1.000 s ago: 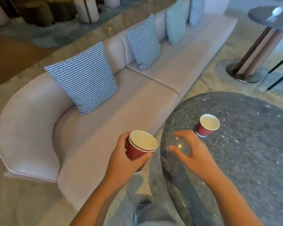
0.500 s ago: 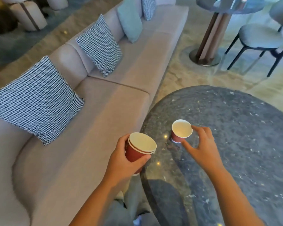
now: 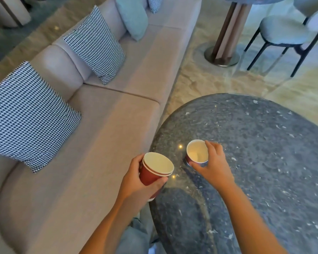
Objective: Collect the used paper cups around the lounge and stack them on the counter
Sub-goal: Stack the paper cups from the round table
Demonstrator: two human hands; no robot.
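Note:
My left hand grips a stack of two nested red paper cups with white insides, held just off the left edge of the round dark stone table. A single red paper cup stands near that edge of the table. My right hand has its thumb and fingers curled round this cup's rim and side. The cup's base still looks to be on the tabletop.
A long beige sofa with houndstooth cushions and a teal cushion runs along the left. Beyond the table are a pedestal table base and a grey chair on the marble floor.
My right hand has reached across the table and closed round the lone cup. The view has turned right. My left hand keeps its hold on the stacked cups.

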